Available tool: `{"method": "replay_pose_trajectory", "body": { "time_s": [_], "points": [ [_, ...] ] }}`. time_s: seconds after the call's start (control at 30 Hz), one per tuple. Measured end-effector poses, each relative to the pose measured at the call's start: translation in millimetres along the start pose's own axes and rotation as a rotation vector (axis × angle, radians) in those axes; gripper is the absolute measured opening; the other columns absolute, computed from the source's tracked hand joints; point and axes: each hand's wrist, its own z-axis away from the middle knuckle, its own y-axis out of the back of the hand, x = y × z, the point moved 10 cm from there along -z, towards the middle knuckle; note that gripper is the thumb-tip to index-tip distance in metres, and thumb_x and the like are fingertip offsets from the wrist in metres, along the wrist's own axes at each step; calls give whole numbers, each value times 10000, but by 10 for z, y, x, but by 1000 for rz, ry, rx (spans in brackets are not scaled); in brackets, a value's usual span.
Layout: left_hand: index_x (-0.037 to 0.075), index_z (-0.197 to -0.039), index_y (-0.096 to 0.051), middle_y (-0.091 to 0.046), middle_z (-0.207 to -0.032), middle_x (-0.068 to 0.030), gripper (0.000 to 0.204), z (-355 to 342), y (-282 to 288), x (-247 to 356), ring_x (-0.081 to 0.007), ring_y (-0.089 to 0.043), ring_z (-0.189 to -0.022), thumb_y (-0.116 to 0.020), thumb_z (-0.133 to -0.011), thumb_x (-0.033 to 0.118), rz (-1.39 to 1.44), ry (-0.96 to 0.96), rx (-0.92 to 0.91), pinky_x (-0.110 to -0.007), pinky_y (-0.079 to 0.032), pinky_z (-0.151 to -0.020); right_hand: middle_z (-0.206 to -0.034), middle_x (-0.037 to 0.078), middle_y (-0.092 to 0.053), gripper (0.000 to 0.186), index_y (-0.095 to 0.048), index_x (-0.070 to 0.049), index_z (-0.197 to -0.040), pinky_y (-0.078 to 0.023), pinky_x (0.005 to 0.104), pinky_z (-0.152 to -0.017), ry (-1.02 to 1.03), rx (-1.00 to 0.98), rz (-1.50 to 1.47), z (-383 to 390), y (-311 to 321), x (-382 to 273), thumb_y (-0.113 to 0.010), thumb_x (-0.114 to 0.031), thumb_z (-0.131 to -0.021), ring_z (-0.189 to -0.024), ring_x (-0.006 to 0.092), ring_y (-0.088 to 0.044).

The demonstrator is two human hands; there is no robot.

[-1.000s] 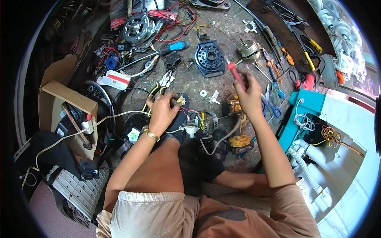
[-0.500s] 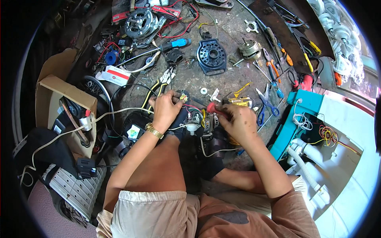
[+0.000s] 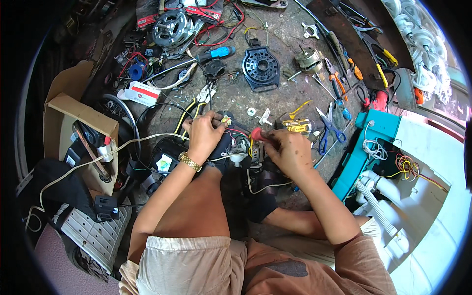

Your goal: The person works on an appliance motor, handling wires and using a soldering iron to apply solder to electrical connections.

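The motor sits low between the person's feet, just below the right hand. The right fingers are wrapped around the red tool; its tip is not visible, so I cannot tell what it touches. The left fingers are pinched on the yellow piece, just up and left of the motor.

The chief risk is probably a slip: if the tool skids off the metal, it could nick the yellow wire or pull the pink wire, both beside the tool's near end. With the left hand busy on the yellow piece, neither hand visibly steadies the motor, so a hard push could roll it or jab a leg. A loose pinch could drop the yellow piece among the small parts on the floor. The cream cord might snag on the left wrist, and the right hand could knock the drill close behind it.
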Motion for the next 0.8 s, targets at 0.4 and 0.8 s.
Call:
{"method": "replay_pose_trajectory", "body": {
  "time_s": [0.4, 0.8],
  "points": [
    [110, -936, -751, -768, -798, -31, 182, 3, -20, -47, -246, -719, -869, -817, -803, 214, -14, 20, -6, -470, -343, -903, -902, 104, -760, 218, -797, -133, -1030, -582, 469, -718, -4, 12, -61, 10, -8, -17, -748, -222, -838, -817, 349, -730],
    [101, -940, -751, -769, -803, -41, 182, 5, -15, -37, -253, -718, -871, -809, -810, 214, -16, -2, 11, -473, -339, -879, -876, 115, -741, 215, -772, -127, -1047, -580, 478, -701, 29, 41, -15, 31, -97, -67, -737, -238, -867, -801, 356, -726]
  ]
}}
